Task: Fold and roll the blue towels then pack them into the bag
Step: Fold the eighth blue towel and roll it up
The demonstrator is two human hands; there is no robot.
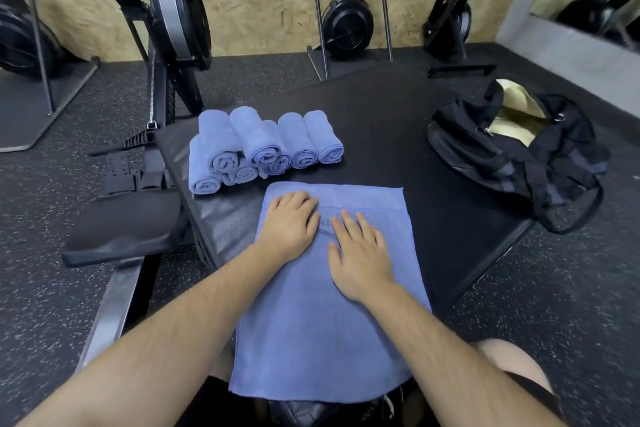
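Black padded table (381,107) is the biggest thing, so think of it as a clock with the person sitting at 6 o'clock.

One blue towel (322,329) is spread out at 6 o'clock. It hangs over the near edge of the table toward the person's lap. It looks folded into a long strip, but it is not rolled yet.

At 2 o'clock sits the black bag (512,156), well apart from the towel. Its top is open and the pale inside shows. I can see no blue towel in it, so the packing does not seem to have started.

At 10 o'clock is a pile of rolled towels (263,146), about seven of them, some stacked on others. These look done and ready to pack.

Both hands rest palm down on the far part of the flat towel, side by side. The left hand (289,225) lies at the 11 o'clock side of the towel and its fingertips bend down a little. The right hand (360,253) lies just beside it with straight fingers. Neither hand grabs anything; they press and smooth the cloth.

So I think most of the folding and rolling is finished. What is left is to roll this last towel and then put all the rolls into the bag.
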